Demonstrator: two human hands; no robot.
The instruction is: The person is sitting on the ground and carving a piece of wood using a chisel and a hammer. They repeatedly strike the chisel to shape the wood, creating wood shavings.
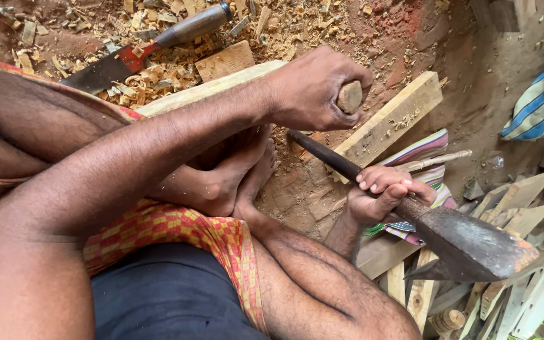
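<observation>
One adze gripped by two hands over the dirt floor (473,75).

In the head view, the wooden handle end (350,97) is enclosed by the left hand (313,88), fingers pressed together; the dark shaft near the one iron blade (473,245) is clasped by the right hand (382,195). One chisel (146,50) is seen among shavings at the top edge.
</observation>
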